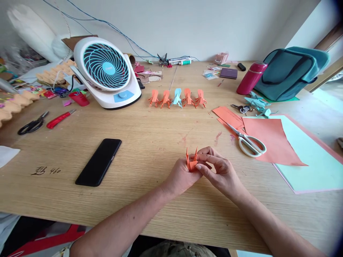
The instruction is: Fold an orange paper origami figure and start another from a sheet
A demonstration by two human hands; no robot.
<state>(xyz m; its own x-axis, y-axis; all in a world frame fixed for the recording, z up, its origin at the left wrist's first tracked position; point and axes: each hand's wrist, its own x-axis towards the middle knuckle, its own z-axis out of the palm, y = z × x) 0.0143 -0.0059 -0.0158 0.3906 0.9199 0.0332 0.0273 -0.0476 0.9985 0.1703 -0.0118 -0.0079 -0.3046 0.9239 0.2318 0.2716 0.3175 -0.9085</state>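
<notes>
Both my hands meet over the middle of the wooden table (150,135), pinching a small orange folded paper figure (191,161). My left hand (182,176) is closed around its lower part. My right hand (221,171) grips it from the right with pinched fingers. Two pointed orange tips stick up above my fingers. Farther back stands a row of finished paper figures (177,97), several orange and one light blue.
A black phone (99,161) lies to the left. White-handled scissors (248,141) rest on orange paper sheets (270,139) and a light green sheet (313,157) to the right. A white fan (105,71), black scissors (32,125), a red cutter (60,118), a red bottle (252,77) and a teal bag (292,71) lie beyond.
</notes>
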